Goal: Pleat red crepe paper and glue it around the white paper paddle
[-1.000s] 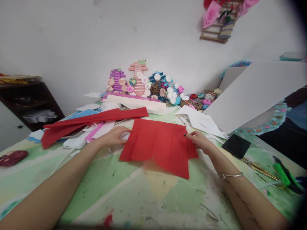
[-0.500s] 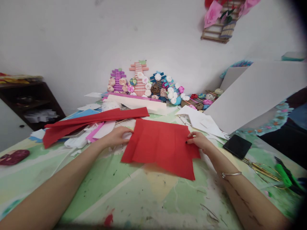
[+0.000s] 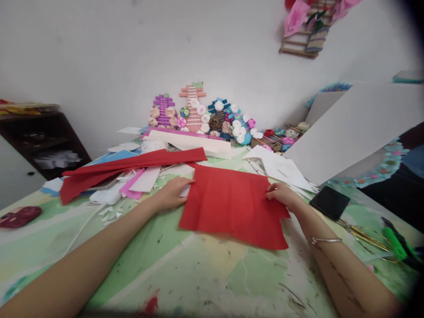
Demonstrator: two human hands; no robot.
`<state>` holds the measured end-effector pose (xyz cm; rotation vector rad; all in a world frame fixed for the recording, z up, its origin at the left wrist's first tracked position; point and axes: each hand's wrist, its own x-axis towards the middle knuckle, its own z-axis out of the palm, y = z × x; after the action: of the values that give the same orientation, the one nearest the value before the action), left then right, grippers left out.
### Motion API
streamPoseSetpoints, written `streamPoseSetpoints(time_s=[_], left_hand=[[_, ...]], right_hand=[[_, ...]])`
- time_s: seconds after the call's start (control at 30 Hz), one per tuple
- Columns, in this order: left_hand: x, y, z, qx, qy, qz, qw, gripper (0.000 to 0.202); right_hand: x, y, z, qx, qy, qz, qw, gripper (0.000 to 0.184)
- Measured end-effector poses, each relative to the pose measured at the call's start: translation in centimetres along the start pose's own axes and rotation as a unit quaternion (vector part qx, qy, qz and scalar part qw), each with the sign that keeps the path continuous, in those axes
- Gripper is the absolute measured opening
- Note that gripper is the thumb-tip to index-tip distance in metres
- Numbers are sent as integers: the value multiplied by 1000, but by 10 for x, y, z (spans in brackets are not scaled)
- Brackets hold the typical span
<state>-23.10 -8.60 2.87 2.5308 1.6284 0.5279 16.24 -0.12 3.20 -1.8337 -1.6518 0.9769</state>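
Observation:
A sheet of red crepe paper hangs spread between my hands just over the table, with faint fold lines and an uneven right edge. My left hand pinches its left edge, the fingertips partly behind the paper. At the right edge, my right hand grips the sheet between thumb and fingers. Behind my left hand lies a longer folded piece of red crepe paper, resting on other papers. White scraps are scattered left of my left forearm.
Craft guitars with paper flowers lean against the wall. White paper, a black phone, gold scissors and a green-handled tool lie to the right. A maroon pouch sits at the far left. A white board stands at the right.
Both hands have shifted a little to the right with the red crepe paper. The sheet now lies flatter and wider, its left fold opened out.

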Motion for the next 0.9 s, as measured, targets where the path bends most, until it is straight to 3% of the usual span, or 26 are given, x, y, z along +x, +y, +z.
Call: streamPoseSetpoints(time_s=[0.23, 0.43, 0.57, 0.67, 0.77, 0.9], left_hand=[[3, -3, 1, 7, 9, 34, 999, 50], [6, -8, 6, -7, 32, 54, 998, 36], [11, -7, 13, 57, 136, 54, 988, 34], [12, -1, 8, 142, 185, -15, 972, 26], [10, 5, 0, 190, 138, -81, 969, 23], [5, 11, -1, 160, 63, -98, 980, 35]], right_hand=[[6, 5, 0, -10, -7, -3, 1000, 16], [8, 8, -3, -7, -16, 0, 1000, 11], [11, 10, -4, -7, -9, -1, 1000, 10], [13, 13, -4, -9, -6, -3, 1000, 9], [14, 13, -4, -10, -6, -6, 1000, 9], [14, 12, -5, -12, -4, -12, 1000, 8]])
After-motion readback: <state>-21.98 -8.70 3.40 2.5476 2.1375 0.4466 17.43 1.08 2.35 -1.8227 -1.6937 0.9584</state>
